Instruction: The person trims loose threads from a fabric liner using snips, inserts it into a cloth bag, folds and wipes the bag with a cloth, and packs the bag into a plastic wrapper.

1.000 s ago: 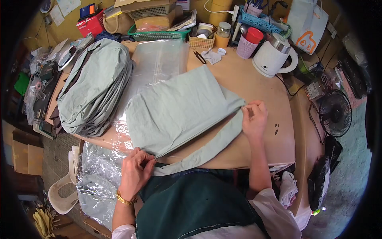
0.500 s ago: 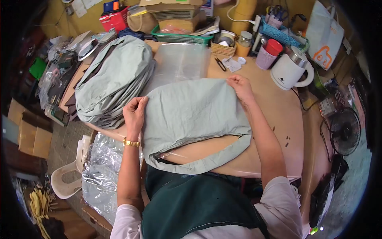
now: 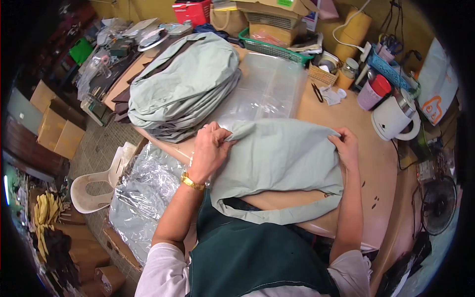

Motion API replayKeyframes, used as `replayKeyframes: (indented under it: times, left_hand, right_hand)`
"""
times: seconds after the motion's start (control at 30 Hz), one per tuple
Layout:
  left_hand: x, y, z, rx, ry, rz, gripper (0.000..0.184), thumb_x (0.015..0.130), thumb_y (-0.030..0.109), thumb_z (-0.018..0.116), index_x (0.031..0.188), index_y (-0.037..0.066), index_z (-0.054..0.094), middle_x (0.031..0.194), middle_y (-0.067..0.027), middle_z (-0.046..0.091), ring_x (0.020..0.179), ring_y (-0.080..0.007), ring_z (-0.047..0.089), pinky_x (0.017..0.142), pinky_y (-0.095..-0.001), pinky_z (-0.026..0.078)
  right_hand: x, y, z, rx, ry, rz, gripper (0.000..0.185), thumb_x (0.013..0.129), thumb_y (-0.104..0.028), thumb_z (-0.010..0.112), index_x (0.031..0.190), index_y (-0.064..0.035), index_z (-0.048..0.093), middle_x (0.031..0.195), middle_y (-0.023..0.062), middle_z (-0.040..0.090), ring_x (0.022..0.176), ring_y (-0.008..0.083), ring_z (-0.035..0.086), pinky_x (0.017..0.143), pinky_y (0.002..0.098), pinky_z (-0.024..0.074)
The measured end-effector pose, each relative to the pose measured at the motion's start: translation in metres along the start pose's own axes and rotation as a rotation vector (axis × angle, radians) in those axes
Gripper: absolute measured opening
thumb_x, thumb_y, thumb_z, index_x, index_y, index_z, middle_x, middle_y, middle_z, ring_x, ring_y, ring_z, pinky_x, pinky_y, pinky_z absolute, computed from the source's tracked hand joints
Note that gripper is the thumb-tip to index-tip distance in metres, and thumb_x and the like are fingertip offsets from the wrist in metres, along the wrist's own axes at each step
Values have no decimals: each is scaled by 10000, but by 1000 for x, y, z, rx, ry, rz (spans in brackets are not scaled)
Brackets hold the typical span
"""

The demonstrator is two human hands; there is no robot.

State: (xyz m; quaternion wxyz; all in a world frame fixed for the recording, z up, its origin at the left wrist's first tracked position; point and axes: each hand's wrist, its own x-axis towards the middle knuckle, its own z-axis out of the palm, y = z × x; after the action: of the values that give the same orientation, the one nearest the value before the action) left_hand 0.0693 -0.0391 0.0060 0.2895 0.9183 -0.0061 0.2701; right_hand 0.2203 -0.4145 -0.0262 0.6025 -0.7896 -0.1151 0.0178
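Note:
A pale grey-green cloth bag (image 3: 282, 158) with a wide loop strap lies spread on the brown table in front of me. My left hand (image 3: 210, 148) pinches its upper left corner, the fingers closed on the fabric; a gold watch is on that wrist. At the upper right corner, my right hand (image 3: 346, 147) grips the cloth between thumb and fingers. The strap hangs toward my dark green apron (image 3: 257, 257), leaving an oval gap where the table shows. To the left rises a pile of similar grey-green bags (image 3: 185, 84), close beyond my left hand.
Clear plastic sleeves (image 3: 262, 89) lie behind the bag. Small black snips (image 3: 317, 92), a pink cup (image 3: 368, 97) and a white kettle (image 3: 395, 119) stand or lie at the right back. Plastic-wrapped goods (image 3: 143, 198) and a white chair (image 3: 106, 178) are at lower left.
The view has swung left, so things sit farther right. My left hand has turned inward over the bag's corner, bunching the fabric there; my right hand still holds the other corner.

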Motion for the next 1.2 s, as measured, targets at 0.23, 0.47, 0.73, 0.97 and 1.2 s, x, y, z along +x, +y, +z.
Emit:
replayKeyframes:
  times: [0.23,0.47,0.73,0.97,1.2]
  left_hand:
    - [-20,9,-1,-171,171,272,220,629,-63,701,727,100,589,894,-42,697,828,-212,620,884,-382,411]
    - [-13,19,-21,-638,-169,-191,129,839,17,716,964,-8,737,826,-38,709,746,-99,616,723,-258,480]
    - [51,43,-43,-355,72,-87,140,854,94,725,958,1,716,938,-116,718,831,-198,665,771,-310,515]
    - [51,68,-8,-231,-376,466,258,925,163,620,1165,76,658,1171,-128,654,1186,-318,569,1081,-449,361]
    - [20,1,11,-113,-662,390,409,808,469,714,994,104,708,1357,-97,558,1381,-311,427,1137,-681,103]
  right_hand:
    - [-20,11,-5,363,88,-87,151,813,104,663,871,-19,599,964,92,683,822,109,604,767,254,491]
    - [-24,7,-30,356,56,-93,56,902,7,638,882,-28,598,887,62,690,778,83,591,740,219,469]
    - [5,-53,-45,-401,536,-396,153,996,-113,550,1045,13,622,854,23,639,854,128,579,827,281,470]
    - [-27,-79,-14,-259,-48,-249,212,962,-148,598,1113,0,607,963,87,673,958,211,624,882,314,472]
    - [-103,-38,3,-634,-289,-378,165,848,-132,690,996,-62,670,933,88,682,877,252,640,1116,483,292]
